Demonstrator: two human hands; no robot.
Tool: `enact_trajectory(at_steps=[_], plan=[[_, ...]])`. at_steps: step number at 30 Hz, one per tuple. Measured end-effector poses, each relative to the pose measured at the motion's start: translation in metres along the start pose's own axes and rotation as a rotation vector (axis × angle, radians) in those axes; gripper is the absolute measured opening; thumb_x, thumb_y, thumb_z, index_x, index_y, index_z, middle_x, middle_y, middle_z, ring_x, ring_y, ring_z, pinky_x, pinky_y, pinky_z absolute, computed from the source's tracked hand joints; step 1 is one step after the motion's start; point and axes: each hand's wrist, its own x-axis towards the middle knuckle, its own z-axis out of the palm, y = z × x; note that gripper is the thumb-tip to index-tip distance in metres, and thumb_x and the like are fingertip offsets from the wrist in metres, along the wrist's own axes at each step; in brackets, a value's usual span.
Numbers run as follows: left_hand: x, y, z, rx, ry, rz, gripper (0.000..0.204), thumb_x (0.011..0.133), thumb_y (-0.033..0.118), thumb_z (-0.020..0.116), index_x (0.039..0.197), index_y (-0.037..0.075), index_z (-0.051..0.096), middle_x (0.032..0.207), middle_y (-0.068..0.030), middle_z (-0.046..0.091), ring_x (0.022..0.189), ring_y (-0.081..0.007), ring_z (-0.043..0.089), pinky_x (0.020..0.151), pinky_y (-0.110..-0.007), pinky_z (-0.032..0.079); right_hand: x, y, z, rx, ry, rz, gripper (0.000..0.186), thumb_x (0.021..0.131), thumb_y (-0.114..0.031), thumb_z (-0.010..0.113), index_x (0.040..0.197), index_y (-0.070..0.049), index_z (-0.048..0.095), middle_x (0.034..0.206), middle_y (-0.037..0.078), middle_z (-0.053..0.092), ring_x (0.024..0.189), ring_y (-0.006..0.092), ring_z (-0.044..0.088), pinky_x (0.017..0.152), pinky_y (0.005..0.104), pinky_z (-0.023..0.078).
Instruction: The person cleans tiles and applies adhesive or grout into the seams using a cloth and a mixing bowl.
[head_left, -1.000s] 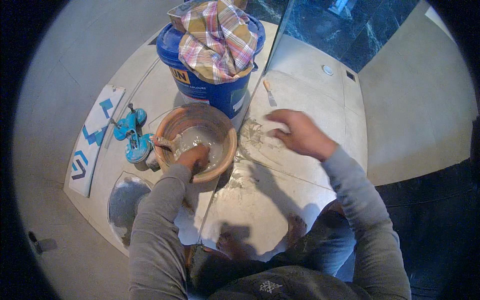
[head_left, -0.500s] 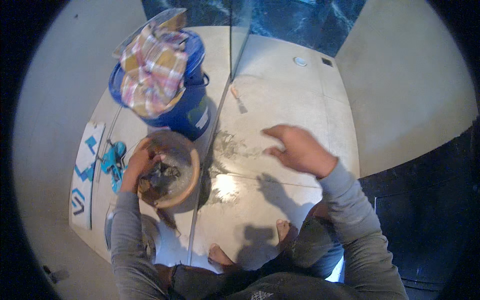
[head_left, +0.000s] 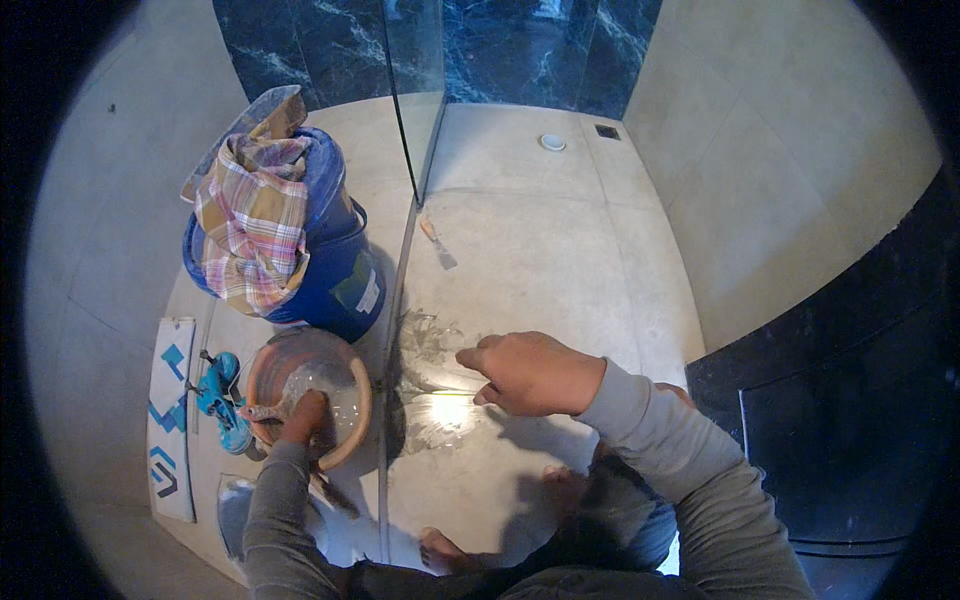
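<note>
My left hand reaches down into a round terracotta-coloured basin with cloudy water in it. Its fingers point down out of sight, so whether they grip anything is hidden. My right hand hovers over wet grey smears on the pale floor. It holds nothing; the forefinger reaches forward, apart from the thumb, and the other fingers are partly bent. Beyond it a putty knife with a wooden handle lies on the floor.
Blue buckets topped with a plaid cloth stand behind the basin. Left of it are a turquoise tool and a patterned white board. A glass panel rises from the floor strip; a dark panel stands right.
The view has shifted, with the scene lower and further left. My left hand has turned and sits deeper in the basin; the dark lump seen there is now hidden. My right hand's fingers have drawn together.
</note>
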Motion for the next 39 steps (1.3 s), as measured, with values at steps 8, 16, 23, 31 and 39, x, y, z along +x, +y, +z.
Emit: enact_trajectory(at_steps=[8, 16, 23, 31, 39], plan=[[-0.077, 0.012, -0.120, -0.192, 0.435, 0.101, 0.048, 0.073, 0.017, 0.070, 0.118, 0.007, 0.057, 0.113, -0.0191, 0.058, 0.104, -0.0327, 0.057, 0.090, -0.041, 0.045, -0.001, 0.001, -0.006, -0.005, 0.045, -0.015, 0.043, 0.080, -0.021, 0.066, 0.115, 0.001, 0.054, 0.099, 0.021, 0.060, 0.094, 0.0386, 0.059, 0.080, 0.0454, 0.047], [-0.071, 0.001, -0.096, -0.484, 0.346, 0.245, 0.059, 0.066, 0.003, 0.069, 0.123, 0.008, 0.055, 0.108, -0.0175, 0.064, 0.103, -0.0325, 0.060, 0.093, -0.040, 0.045, 0.010, -0.005, -0.005, -0.012, -0.027, -0.034, 0.045, 0.082, -0.021, 0.065, 0.119, 0.001, 0.052, 0.103, 0.022, 0.060, 0.096, 0.0382, 0.059, 0.081, 0.0446, 0.047], [-0.065, 0.044, -0.049, -0.527, 0.228, 0.130, 0.038, 0.072, 0.008, 0.062, 0.110, 0.004, 0.060, 0.104, -0.0221, 0.063, 0.100, -0.0346, 0.061, 0.089, -0.040, 0.047, 0.017, 0.005, 0.002, -0.025, 0.034, -0.049, 0.041, 0.080, -0.022, 0.066, 0.112, 0.001, 0.054, 0.094, 0.022, 0.061, 0.091, 0.0391, 0.060, 0.078, 0.0463, 0.048], [-0.014, 0.028, -0.033, -0.139, 0.070, -0.054, 0.032, 0.080, 0.013, 0.053, 0.107, -0.001, 0.062, 0.111, -0.0234, 0.060, 0.104, -0.0379, 0.058, 0.092, -0.040, 0.045, 0.017, 0.013, 0.005, -0.020, 0.112, -0.067, 0.038, 0.079, -0.021, 0.067, 0.108, 0.001, 0.056, 0.089, 0.023, 0.062, 0.087, 0.0395, 0.061, 0.076, 0.0470, 0.048], [-0.097, 0.007, -0.119, -0.729, 0.401, 0.056, 0.034, 0.088, 0.015, 0.052, 0.119, 0.004, 0.057, 0.088, -0.0106, 0.063, 0.086, -0.0220, 0.059, 0.078, -0.032, 0.047, 0.014, 0.011, -0.002, -0.036, 0.042, -0.044, 0.051, 0.081, -0.023, 0.065, 0.123, 0.000, 0.050, 0.106, 0.022, 0.060, 0.099, 0.0375, 0.059, 0.084, 0.0441, 0.047]])
